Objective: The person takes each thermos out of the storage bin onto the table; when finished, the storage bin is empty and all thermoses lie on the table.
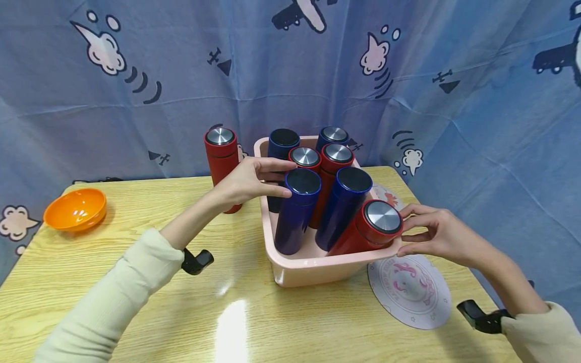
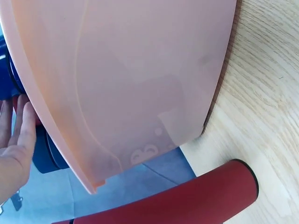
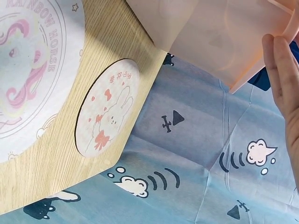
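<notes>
- Fingers of the left hand (image 1: 247, 180) are closed lightly around the rim of a blue flask (image 1: 296, 209) standing in the pink tub (image 1: 313, 269); fingers of the right hand (image 1: 438, 233) are pinched on the cap of a leaning red flask (image 1: 369, 227).
- Seven flasks are seen in the tub; one red flask (image 1: 221, 161) is left standing on the bench (image 1: 181, 307), just beside the tub.
- An orange bowl (image 1: 75, 208) and two round mats (image 1: 410, 290) are seen nearby; neighbouring flasks are crowded close.

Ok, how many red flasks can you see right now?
4. One stands on the table left of the pink tub: red flask. Three are inside: two at the middle back, one leaning at the front right corner. Others may be hidden.
</notes>
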Available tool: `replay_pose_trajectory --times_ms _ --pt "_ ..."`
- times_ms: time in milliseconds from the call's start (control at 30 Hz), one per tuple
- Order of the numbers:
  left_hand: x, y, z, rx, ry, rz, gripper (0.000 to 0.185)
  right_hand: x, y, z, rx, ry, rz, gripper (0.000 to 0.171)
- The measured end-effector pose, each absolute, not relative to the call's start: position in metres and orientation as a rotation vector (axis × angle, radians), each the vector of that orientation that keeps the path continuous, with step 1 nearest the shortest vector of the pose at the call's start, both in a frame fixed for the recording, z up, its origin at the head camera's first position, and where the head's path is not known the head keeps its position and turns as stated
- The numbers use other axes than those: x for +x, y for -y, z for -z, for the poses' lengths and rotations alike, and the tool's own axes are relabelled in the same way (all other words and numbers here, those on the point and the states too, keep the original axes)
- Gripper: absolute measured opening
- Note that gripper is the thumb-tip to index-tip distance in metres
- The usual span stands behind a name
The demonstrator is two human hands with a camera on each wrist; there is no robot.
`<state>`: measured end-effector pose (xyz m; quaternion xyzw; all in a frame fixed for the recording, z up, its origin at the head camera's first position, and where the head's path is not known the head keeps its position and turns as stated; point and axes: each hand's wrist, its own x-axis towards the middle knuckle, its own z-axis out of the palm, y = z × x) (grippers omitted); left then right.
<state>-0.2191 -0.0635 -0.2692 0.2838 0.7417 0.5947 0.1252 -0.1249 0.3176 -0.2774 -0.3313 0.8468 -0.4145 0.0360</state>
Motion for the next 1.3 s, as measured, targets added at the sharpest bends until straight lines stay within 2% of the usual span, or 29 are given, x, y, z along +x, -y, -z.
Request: replay_pose_trajectory --times_ms 400,1067,1300 --pt "-0.2243 0.0613 0.2674 0.832 -2.231 -1.588 0.057 -0.1248 -0.3176 0.2782 -1.027 -2.602 1.273 0.034" --pt "-0.2199 0.0563 0.2744 0.929 -2.118 -1.643 0.062 -0.1248 -0.3169 0.2782 -1.014 -2.582 1.293 0.035" --pt "-0.2182 0.0559 0.2719 0.899 -2.109 -1.648 0.071 -0.1247 -0.3164 0.2773 -1.004 -2.591 1.288 0.035"
